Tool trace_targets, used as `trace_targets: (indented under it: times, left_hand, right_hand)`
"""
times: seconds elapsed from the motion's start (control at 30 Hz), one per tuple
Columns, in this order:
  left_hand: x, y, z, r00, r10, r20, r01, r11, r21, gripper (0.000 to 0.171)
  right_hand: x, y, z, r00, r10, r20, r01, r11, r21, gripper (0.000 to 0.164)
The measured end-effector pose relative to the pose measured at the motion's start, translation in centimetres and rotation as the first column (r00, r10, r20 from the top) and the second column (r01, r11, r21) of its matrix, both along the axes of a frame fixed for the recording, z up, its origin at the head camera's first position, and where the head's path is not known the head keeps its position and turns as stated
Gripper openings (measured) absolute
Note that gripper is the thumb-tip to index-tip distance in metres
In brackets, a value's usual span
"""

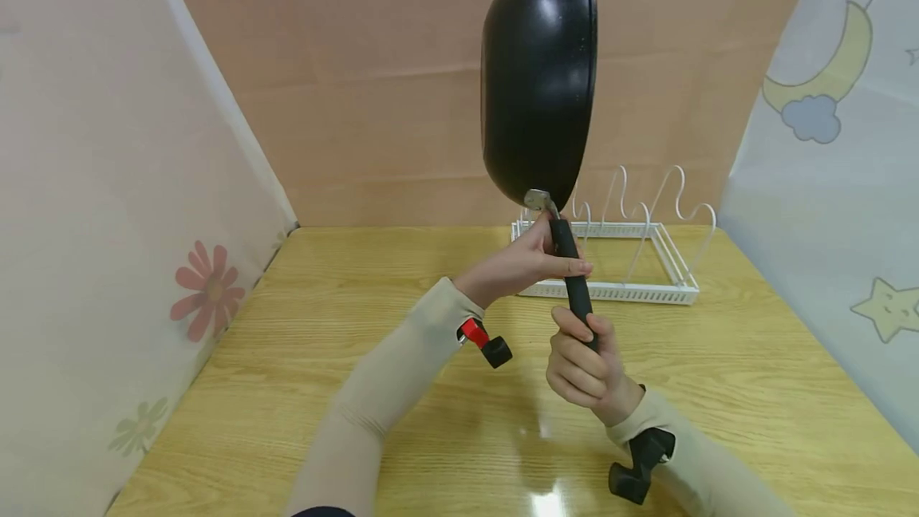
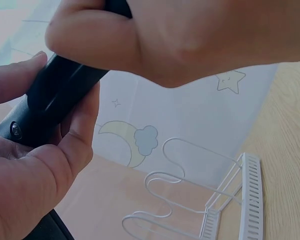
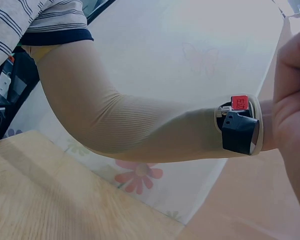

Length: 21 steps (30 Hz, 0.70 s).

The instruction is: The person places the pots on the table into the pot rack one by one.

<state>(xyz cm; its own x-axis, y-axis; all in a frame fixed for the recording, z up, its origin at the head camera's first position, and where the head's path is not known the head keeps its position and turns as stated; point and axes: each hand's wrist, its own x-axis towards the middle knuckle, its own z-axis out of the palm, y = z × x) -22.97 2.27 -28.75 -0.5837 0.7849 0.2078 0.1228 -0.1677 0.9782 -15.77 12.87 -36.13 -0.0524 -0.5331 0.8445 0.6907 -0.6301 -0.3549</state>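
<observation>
A black wok (image 1: 538, 78) is held up on edge above the table, its rounded outside toward the left and its handle pointing down. My left hand (image 1: 527, 262) grips the upper part of the black handle (image 1: 577, 290), just below the metal bracket (image 1: 538, 199). Lower down, my right hand (image 1: 585, 365) wraps its fingers round the handle's end. In the left wrist view the left hand (image 2: 35, 175) curls about the handle (image 2: 55, 95), with the right hand (image 2: 105, 40) above it. The right wrist view shows mostly the left sleeve (image 3: 140, 120) and part of the right hand (image 3: 295, 95).
Behind the handle, a white wire rack (image 1: 610, 292) with curved dividers stands on the wooden table (image 1: 345, 301) near the back wall. Patterned side panels (image 1: 108, 182) border the table left and right. A strapped-on device (image 1: 642, 465) juts from the right wrist.
</observation>
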Motion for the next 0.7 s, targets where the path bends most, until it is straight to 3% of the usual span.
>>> trace_targets:
  times: [0.3, 0.5, 0.7]
  left_hand:
    - [0.2, 2.4, 0.8, 1.0, -0.007, 0.03, 0.008, 0.999, -0.037, 0.041]
    - [0.0, 3.8, 0.0, 0.994, -0.017, 0.103, 0.017, 1.0, 0.003, 0.039]
    - [-0.3, 5.1, -0.7, 0.982, -0.018, 0.187, 0.017, 1.0, 0.01, 0.036]
  right_hand:
    - [0.4, 1.2, 0.9, 1.0, -0.01, -0.002, 0.01, 0.999, -0.041, 0.031]
    - [0.4, 2.2, 0.1, 1.0, -0.009, -0.001, 0.009, 0.999, -0.051, 0.03]
    - [0.4, 3.1, -0.9, 0.998, 0.01, 0.062, -0.006, 0.998, -0.055, 0.028]
